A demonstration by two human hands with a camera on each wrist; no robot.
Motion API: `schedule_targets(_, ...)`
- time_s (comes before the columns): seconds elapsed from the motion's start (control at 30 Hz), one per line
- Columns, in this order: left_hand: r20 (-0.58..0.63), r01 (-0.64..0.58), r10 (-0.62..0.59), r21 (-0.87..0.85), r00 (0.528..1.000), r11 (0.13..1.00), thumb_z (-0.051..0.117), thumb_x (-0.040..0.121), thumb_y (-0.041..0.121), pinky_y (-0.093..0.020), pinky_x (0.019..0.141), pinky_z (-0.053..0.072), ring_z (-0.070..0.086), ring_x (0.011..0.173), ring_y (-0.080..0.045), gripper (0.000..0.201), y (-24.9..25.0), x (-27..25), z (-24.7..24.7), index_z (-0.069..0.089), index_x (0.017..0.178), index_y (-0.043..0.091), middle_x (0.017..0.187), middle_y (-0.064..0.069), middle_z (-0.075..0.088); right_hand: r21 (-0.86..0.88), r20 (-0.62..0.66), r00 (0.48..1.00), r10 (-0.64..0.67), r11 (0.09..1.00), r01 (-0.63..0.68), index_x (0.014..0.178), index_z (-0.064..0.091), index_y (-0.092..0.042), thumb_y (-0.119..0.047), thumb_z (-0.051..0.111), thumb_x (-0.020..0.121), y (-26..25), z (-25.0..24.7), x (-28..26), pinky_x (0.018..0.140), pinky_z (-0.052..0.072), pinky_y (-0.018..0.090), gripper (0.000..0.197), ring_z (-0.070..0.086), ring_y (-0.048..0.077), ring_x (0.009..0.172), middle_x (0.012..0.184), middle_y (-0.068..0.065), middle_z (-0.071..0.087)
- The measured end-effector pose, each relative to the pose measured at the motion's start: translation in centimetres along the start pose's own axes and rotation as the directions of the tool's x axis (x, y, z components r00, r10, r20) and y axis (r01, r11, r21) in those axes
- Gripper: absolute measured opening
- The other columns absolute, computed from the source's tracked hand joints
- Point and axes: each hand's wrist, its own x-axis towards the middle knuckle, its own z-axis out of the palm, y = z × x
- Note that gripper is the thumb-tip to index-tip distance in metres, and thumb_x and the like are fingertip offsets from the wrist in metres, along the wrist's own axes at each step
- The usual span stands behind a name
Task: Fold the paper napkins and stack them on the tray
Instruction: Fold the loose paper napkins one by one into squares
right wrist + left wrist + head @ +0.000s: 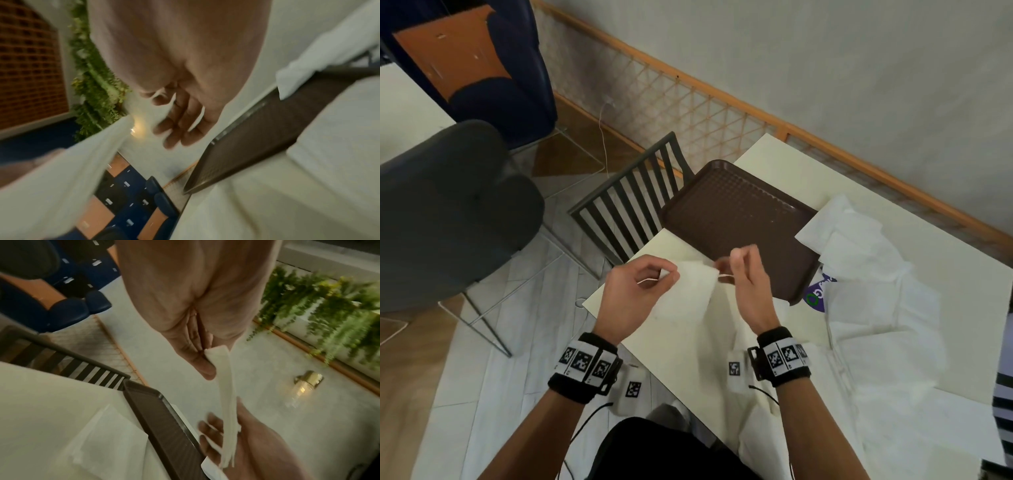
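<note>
Pale plaster wall [825, 68] seen behind cream worktop [774, 161]. Wooden lattice panel [688, 106] with orange rail fixed along wall base. Dark slatted chair [626, 205] pushed against worktop's far edge. Grey padded chair [448, 205] on thin metal legs placed at left. Floor [493, 342] laid in pale planks, brown wood nearer wall. Navy and orange upholstery [465, 58] seen at upper left. Hanging greenery [329, 308] and lit wall lamp [306, 382] caught in left wrist view, blurred.

table [784, 161]: cream top.
tray [729, 219]: brown, just beyond the fingertips.
loose napkins [866, 274]: heaped right of the fingers.
</note>
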Motion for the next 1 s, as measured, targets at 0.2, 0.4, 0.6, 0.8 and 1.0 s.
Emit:
schedule_targets(0.2, -0.039, 0.040, -0.041, -0.029, 0.998, 0.999, 0.086, 0.092, 0.015, -0.020, 0.084, 0.060, 0.076, 0.092, -0.006, 0.011, -1.5, 2.2, 0.8, 0.081, 0.097, 0.023, 0.101, 0.016, 0.080, 0.050, -0.063, 0.998, 0.029, 0.998, -0.026, 0.101, 0.049, -0.014, -0.021, 0.070, 0.106, 2.1, 3.7, 0.7, 0.071, 0.048, 0.030, 0.024, 0.047, 0.013, 0.073, 0.081, 0.001, 0.048)
schedule_targets(0.4, -0.109, 0.108, -0.105, 0.013, 0.988, 0.994, 0.086, 0.092, 0.017, -0.018, 0.083, 0.059, 0.073, 0.102, -0.009, 0.022, -6.2, 4.4, 2.8, 0.079, 0.109, 0.029, 0.113, 0.018, 0.078, -0.045, -0.107, 0.993, 0.053, 0.997, -0.058, 0.115, 0.057, -0.028, -0.027, 0.074, 0.103, 3.3, 5.0, 1.7, 0.070, 0.056, 0.023, 0.021, 0.064, 0.008, 0.074, 0.092, -0.003, 0.071)
schedule_targets(0.6, 0.058, 0.118, -0.165, 0.476, 0.985, 0.872, 0.083, 0.090, 0.011, -0.037, 0.108, 0.052, 0.063, 0.113, -0.022, 0.041, -10.6, 6.1, 4.6, 0.071, 0.128, 0.020, 0.136, -0.002, 0.062, -0.461, 0.079, 0.982, 0.173, 0.879, -0.117, 0.101, 0.067, -0.023, -0.013, 0.069, 0.097, 6.2, 6.1, 2.9, 0.087, 0.059, 0.033, 0.012, 0.069, 0.021, 0.093, 0.100, 0.002, 0.071)
schedule_targets(0.8, 0.052, 0.038, -0.094, 0.649, 0.994, 0.759, 0.082, 0.090, 0.026, -0.046, 0.115, 0.034, 0.026, 0.139, -0.032, 0.051, -10.0, 4.5, 4.7, 0.065, 0.137, 0.028, 0.148, -0.006, 0.036, -0.652, -0.002, 0.999, 0.035, 0.758, -0.028, 0.111, 0.065, -0.016, -0.015, 0.069, 0.097, 5.2, 2.2, 1.9, 0.088, 0.050, 0.038, 0.015, 0.059, 0.029, 0.099, 0.115, 0.009, 0.059)
schedule_targets(1.0, 0.065, -0.007, -0.030, 0.511, 0.997, 0.859, 0.084, 0.088, 0.020, -0.039, 0.110, 0.041, 0.039, 0.124, -0.024, 0.039, -10.3, 0.1, 4.1, 0.072, 0.124, 0.029, 0.131, 0.004, 0.053, -0.873, -0.232, 0.960, 0.155, 0.403, -0.275, 0.128, 0.062, -0.025, -0.034, 0.077, 0.098, 7.4, -7.0, -0.6, 0.109, 0.049, 0.056, 0.035, 0.053, 0.044, 0.129, 0.133, 0.011, 0.058)
